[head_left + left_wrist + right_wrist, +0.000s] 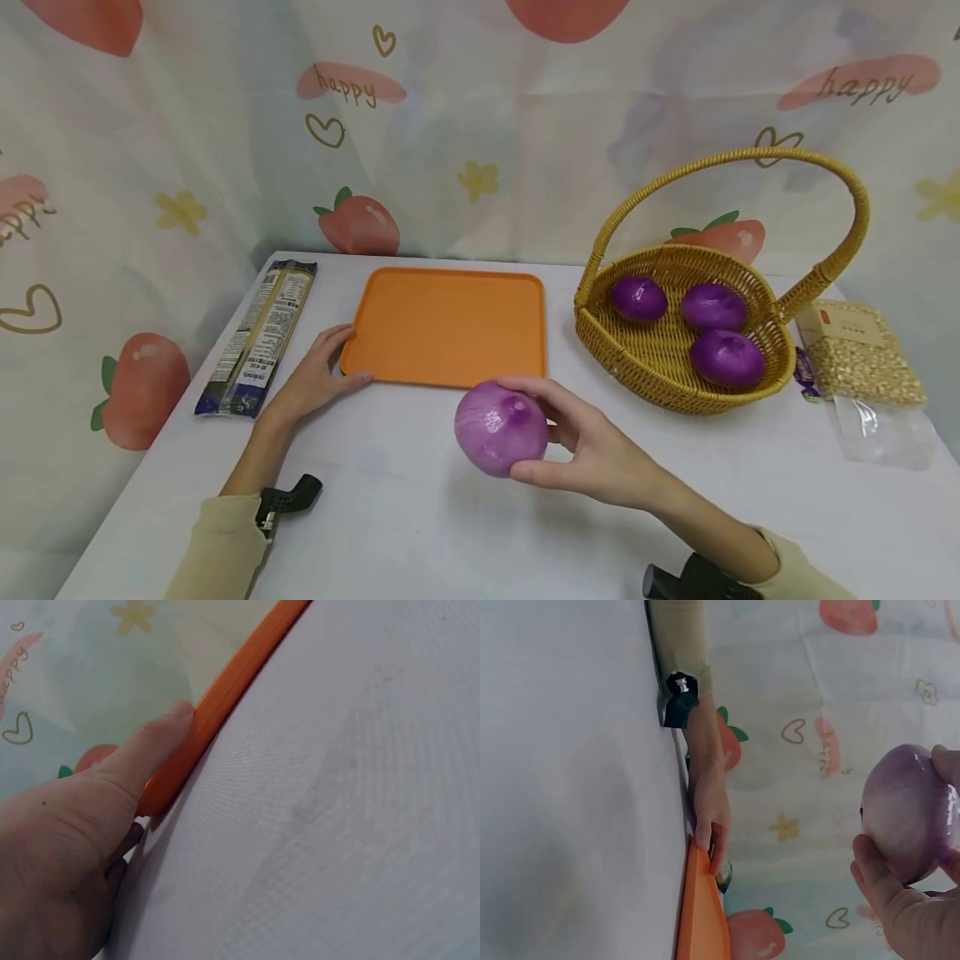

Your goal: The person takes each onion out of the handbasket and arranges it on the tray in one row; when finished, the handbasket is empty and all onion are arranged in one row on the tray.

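Note:
My right hand (600, 450) holds a shiny light-purple onion (498, 429) between thumb and fingers, raised over the white table just in front of the orange tray (450, 325). In the right wrist view, the onion (904, 814) sits among the fingertips, its far side hidden. My left hand (318, 379) grips the tray's near-left corner, thumb along the front edge and fingers at the left side. The left wrist view has the thumb tip against the orange rim (217, 697). Three darker purple onions (726, 358) lie in a woven basket (637, 371) on the right.
A long noodle-like packet (258, 337) lies along the table's left side. Right of the basket are a clear bag of pale grains (862, 350) and a small purple wrapper (806, 375). The basket's tall handle (750, 156) arches upward. A patterned curtain (480, 125) hangs behind.

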`<move>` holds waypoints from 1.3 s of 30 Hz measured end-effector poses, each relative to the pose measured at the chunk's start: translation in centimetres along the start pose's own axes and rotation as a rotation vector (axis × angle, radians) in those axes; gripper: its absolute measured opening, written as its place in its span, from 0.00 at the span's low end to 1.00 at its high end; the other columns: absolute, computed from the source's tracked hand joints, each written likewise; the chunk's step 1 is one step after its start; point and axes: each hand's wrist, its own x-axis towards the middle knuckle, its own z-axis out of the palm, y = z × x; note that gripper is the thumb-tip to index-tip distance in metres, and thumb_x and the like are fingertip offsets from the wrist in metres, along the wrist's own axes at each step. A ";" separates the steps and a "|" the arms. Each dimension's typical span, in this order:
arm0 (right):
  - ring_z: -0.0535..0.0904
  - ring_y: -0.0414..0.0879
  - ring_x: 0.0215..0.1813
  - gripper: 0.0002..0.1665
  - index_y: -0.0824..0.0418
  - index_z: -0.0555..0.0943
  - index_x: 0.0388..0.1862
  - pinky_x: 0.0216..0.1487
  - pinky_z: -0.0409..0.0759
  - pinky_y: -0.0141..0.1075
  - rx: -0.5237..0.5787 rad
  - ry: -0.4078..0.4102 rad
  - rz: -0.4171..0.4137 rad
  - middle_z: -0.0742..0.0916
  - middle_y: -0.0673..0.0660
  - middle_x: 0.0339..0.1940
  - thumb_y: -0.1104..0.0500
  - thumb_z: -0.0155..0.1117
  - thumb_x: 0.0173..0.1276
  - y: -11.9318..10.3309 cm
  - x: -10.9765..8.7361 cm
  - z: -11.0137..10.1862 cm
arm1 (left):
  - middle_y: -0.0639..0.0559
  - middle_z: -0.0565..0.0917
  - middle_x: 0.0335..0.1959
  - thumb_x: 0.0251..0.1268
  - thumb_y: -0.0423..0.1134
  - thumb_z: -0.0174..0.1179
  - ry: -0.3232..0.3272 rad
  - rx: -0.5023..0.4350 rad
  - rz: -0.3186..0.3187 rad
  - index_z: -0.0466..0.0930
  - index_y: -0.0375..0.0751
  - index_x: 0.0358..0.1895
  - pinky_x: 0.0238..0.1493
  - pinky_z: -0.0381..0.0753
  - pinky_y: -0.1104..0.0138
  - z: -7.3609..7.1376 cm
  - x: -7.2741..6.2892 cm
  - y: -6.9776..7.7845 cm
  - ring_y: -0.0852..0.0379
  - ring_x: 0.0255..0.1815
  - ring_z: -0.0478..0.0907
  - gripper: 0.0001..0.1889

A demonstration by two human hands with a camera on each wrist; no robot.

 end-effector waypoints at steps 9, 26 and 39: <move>0.74 0.57 0.66 0.41 0.50 0.66 0.70 0.57 0.83 0.37 -0.014 0.011 0.011 0.73 0.55 0.68 0.64 0.71 0.59 0.3 1.7 0.9 | 0.45 0.55 0.77 0.54 0.55 0.70 -0.005 -0.012 0.006 0.57 0.40 0.74 0.79 0.51 0.47 0.0 0.0 -0.2 0.44 0.80 0.49 0.48; 0.74 0.53 0.67 0.41 0.48 0.66 0.70 0.58 0.82 0.36 -0.002 -0.005 0.021 0.72 0.52 0.69 0.62 0.72 0.59 0.0 3.8 1.6 | 0.44 0.55 0.77 0.54 0.55 0.70 0.000 0.002 0.006 0.57 0.40 0.74 0.78 0.53 0.48 0.1 0.0 -0.1 0.44 0.79 0.50 0.48; 0.74 0.50 0.67 0.42 0.46 0.66 0.70 0.60 0.81 0.36 0.014 -0.004 0.024 0.72 0.49 0.69 0.62 0.72 0.59 -0.6 5.2 2.2 | 0.42 0.56 0.76 0.55 0.52 0.70 -0.001 0.004 0.031 0.58 0.38 0.73 0.78 0.54 0.48 -0.1 -0.1 -0.1 0.42 0.79 0.51 0.46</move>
